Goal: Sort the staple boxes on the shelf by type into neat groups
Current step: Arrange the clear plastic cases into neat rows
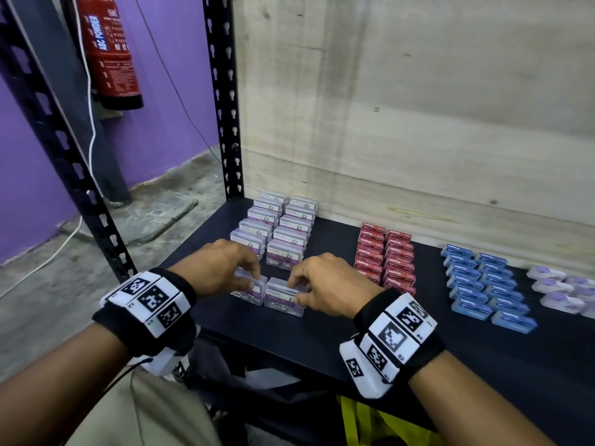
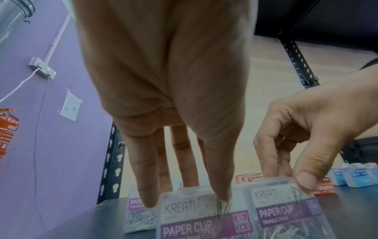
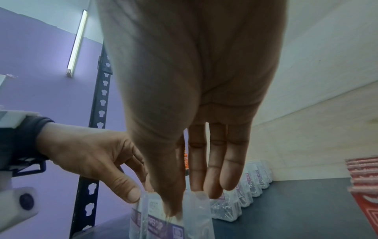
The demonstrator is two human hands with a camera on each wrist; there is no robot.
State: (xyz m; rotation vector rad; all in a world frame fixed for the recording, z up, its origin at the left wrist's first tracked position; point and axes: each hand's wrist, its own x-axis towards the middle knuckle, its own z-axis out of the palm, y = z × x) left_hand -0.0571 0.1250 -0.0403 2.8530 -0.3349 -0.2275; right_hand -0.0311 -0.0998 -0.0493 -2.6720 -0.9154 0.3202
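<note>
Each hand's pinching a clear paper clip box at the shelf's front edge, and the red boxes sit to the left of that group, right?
Not quite: the red boxes sit to the right of the clear paper clip boxes, as the head view shows. The left hand and right hand do each pinch one.

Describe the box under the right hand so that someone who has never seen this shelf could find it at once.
Start at the black shelf and find the double row of clear paper clip boxes at its left end. In front of that block, nearest the person, two more clear boxes stand side by side. The right-hand clear box is the one, pinched at its top by the right hand.
</note>
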